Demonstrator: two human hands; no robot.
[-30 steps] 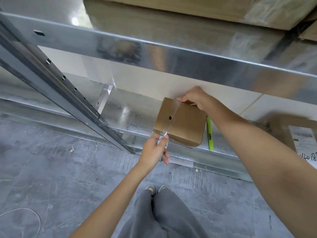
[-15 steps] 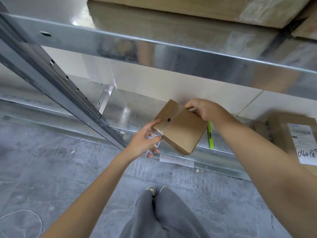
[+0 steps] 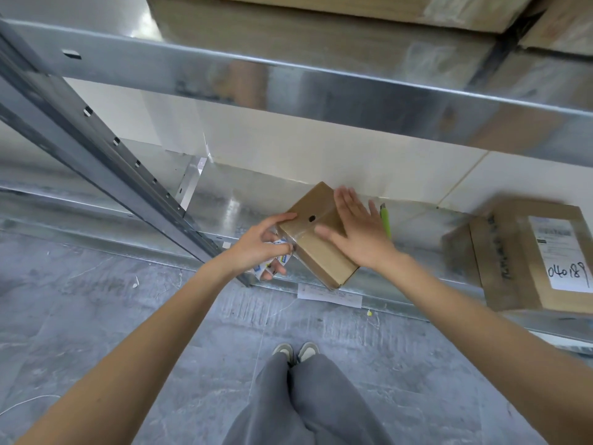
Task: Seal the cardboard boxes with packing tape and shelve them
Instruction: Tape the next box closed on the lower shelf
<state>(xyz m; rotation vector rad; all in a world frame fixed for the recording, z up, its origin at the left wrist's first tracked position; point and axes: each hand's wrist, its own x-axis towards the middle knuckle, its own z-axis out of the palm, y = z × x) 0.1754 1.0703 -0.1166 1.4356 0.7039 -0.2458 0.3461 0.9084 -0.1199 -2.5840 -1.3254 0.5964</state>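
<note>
Currently: small cardboard box point(image 3: 316, 234) lies at the front edge of the lower metal shelf point(image 3: 224, 200), one corner overhanging.
Long axis: runs diagonally, far-left to near-right.
Right hand point(image 3: 356, 232): laid flat on the box top, fingers straight.
Left hand point(image 3: 260, 245): grips a tape roll point(image 3: 272, 261) at the box's left end.
Nearer hand: judged right.

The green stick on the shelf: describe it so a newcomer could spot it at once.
Find the lower metal shelf against the pale wall. Just right of the small cardboard box, behind the flat right hand, lies a slim lime-green stick, the only brightly coloured thing among brown cartons.
</note>
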